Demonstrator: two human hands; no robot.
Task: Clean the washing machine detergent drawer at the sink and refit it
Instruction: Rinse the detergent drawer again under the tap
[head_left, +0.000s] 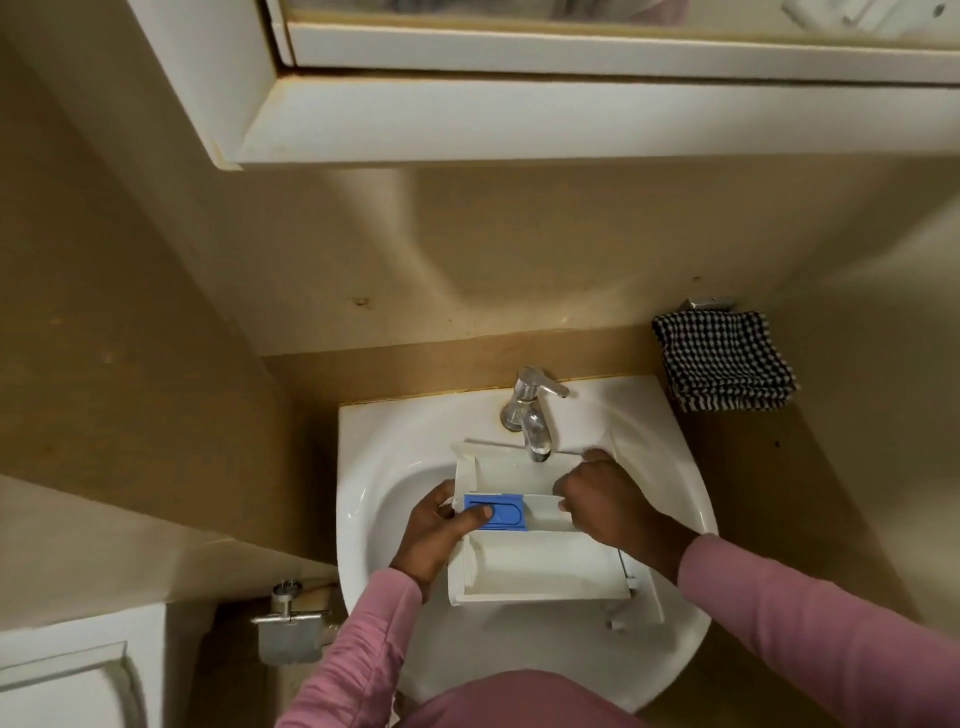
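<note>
**Drawer held in the basin under the tap**

The white plastic detergent drawer (545, 566) lies across the bowl of the white ceramic sink (374, 467), with its far end under the spout of the one chrome tap (532, 415). The spout overhangs that end and hides part of it.

The left hand (436, 535) grips the drawer's left wall, thumb pressed on the single blue rectangular insert (506, 514). The right hand (608, 504) has its fingers curled at the middle compartment and covers the drawer's right side. Whether it pinches anything cannot be told.

Two pink sleeves (358, 649) reach in from below. One black-and-white checked cloth (722, 361) hangs on the wall to the right of the sink. One white mirror cabinet (519, 119) juts out overhead. One chrome fitting (291, 618) sits low on the left.
</note>
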